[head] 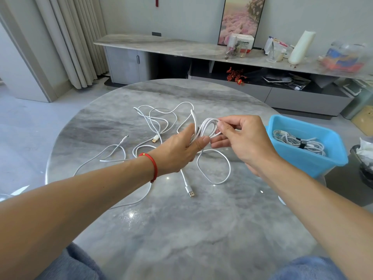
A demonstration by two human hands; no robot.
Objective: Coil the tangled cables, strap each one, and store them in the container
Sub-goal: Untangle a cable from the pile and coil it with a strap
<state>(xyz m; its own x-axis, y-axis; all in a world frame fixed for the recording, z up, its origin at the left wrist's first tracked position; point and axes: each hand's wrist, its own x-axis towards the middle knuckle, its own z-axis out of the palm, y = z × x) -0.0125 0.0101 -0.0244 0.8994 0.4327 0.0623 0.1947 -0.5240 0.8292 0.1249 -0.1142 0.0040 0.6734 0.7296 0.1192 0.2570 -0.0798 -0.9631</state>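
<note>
The left hand (182,147), a red cord bracelet (153,166) on its wrist, gripped a small bundle of white loops, the half-wound cable (207,128), above the round marble table (181,229). The right hand (242,138) pinched the far end of the same loops between thumb and forefinger. From the bundle a slack loop hung down to the tabletop, and a USB plug (191,193) lay on the marble just below the hands. Behind and to the left of the hands, more loose white cables (159,120) sprawled tangled across the table. At the table's right edge stood a blue container (314,164), with one coiled cable (296,141) inside, bound by a dark strap (302,144).
</note>
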